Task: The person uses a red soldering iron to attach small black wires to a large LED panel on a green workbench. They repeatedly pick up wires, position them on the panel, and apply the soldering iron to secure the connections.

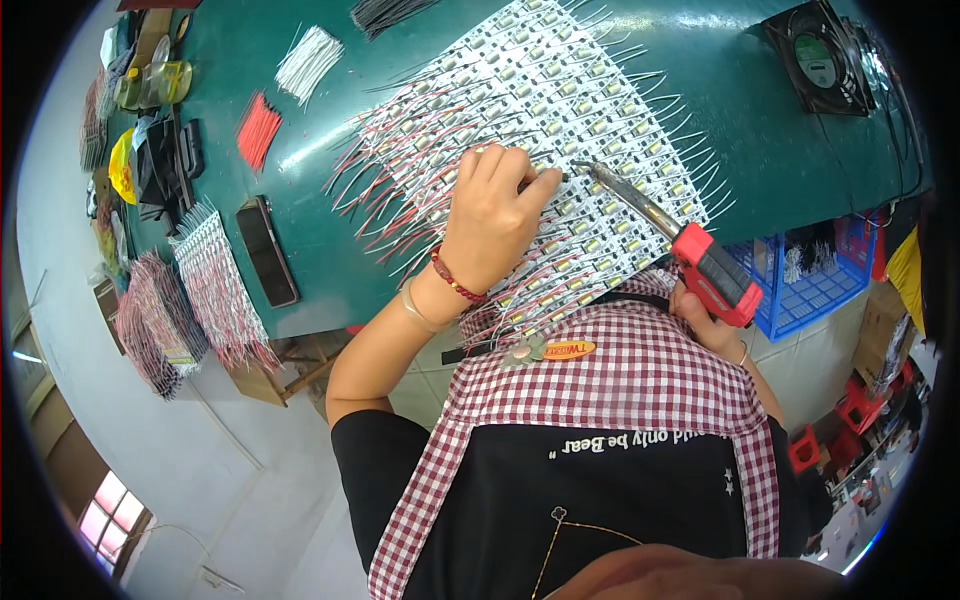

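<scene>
My left hand (pixel 497 215) bends over a large sheet of white circuit boards (pixel 600 130), thumb and forefinger pinched together on what looks like a thin dark wire; the fingers hide most of it. My right hand (pixel 708 325) grips a red and black soldering iron (pixel 718 275). The iron's bent tip touches or hovers just over the sheet, a little right of my left fingertips; I cannot tell which. Red and white wires stick out along the sheet's left side, and dark wires along its right. The sheet's near edge lies against my checked apron (pixel 600 390).
Bundles of red wires (pixel 259 132), white wires (pixel 309 64) and black wires (pixel 388 14) lie on the green table (pixel 350 190). A phone (pixel 268 252) and another wired sheet (pixel 220 290) are at the left. A black fan (pixel 822 60) stands far right, above a blue crate (pixel 815 290).
</scene>
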`<state>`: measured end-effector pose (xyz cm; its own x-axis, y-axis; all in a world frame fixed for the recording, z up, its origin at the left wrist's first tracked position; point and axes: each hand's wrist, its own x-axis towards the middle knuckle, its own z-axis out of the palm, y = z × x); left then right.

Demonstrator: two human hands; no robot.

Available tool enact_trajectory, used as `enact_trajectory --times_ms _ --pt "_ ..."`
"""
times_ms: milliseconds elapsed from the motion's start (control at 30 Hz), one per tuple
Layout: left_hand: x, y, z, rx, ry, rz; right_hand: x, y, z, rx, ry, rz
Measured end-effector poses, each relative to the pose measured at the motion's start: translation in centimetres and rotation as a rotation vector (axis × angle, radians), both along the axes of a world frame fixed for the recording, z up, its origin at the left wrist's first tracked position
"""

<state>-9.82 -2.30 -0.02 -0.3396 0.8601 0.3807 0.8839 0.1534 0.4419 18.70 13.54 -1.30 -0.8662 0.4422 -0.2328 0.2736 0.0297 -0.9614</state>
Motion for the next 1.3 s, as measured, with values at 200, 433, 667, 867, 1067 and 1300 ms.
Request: enact_trajectory --times_ms 200,433,667,867,1067,1300 --pt "0.2 0.0 -0.3 0.006 0.014 0.017 -0.4 0.1 0.0 0.078 -0.04 0.063" --pt "0.0 0.3 -0.2 0.011 -0.004 -0.002 -0.4 0.2 0.0 0.077 -0.058 0.064" --pt "0.2 0.3 -0.4 -0.001 0.032 0.003 -0.9 0.1 0.3 0.148 -0.09 0.099" --pt "0.2 0.2 -0.3 -0.022 0.051 -0.002 0.0 0.1 0.2 0.013 -0.103 0.035" --pt "0.3 0.3 -0.3 -0.015 0.046 0.0 -0.7 0.1 0.8 0.034 -0.142 0.066" --pt "0.4 0.3 -0.3 -0.018 0.062 0.002 -0.3 0.0 0.6 0.058 -0.093 0.048"
